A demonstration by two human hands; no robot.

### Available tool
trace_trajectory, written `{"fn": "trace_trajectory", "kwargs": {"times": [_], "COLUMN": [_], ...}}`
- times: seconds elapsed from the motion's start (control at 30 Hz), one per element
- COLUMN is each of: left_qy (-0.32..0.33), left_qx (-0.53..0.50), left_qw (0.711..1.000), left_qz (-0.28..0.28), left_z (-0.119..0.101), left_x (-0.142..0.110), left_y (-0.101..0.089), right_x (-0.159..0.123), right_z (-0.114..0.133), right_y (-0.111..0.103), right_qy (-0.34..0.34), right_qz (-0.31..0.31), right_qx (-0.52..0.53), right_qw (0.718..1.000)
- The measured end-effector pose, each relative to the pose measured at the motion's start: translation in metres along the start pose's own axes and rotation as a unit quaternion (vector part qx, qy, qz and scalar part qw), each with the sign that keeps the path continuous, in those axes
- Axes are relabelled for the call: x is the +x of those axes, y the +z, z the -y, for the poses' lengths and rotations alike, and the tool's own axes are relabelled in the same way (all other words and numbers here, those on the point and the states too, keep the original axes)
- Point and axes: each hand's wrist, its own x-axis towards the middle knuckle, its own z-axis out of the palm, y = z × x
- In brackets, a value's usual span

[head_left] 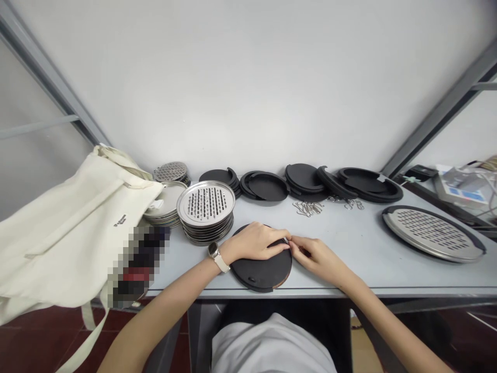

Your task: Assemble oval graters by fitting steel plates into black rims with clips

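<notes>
A round black disc [261, 269] lies flat at the front edge of the grey table [349, 243]. My left hand [256, 242], with a watch on the wrist, rests on top of the disc and presses it down, fingers curled toward its right rim. My right hand [314, 256] is at that same rim, fingers pinched together on a small thing I cannot make out. The fingertips of both hands meet at the disc's right edge.
Stacks of perforated metal discs [206, 210] stand left of centre. Black rubber rims [303, 181] lie in piles along the wall, with small wire clips [308, 208] in front. An oval metal grater tray [433, 233] lies right. A cream tote bag [73, 228] lies left.
</notes>
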Motion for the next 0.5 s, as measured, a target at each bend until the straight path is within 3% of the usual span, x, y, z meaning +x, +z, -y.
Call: {"fn": "trace_trajectory", "kwargs": {"times": [0.5], "left_qy": [0.004], "left_qx": [-0.007], "left_qw": [1.0], "left_qz": [-0.004], "left_z": [-0.0003], "left_x": [0.0001], "left_y": [-0.0004], "right_x": [-0.0001], "right_z": [0.0019], "right_y": [-0.0004], "right_qy": [0.001], "right_qz": [-0.005], "right_qx": [-0.004], "right_qw": [1.0]}}
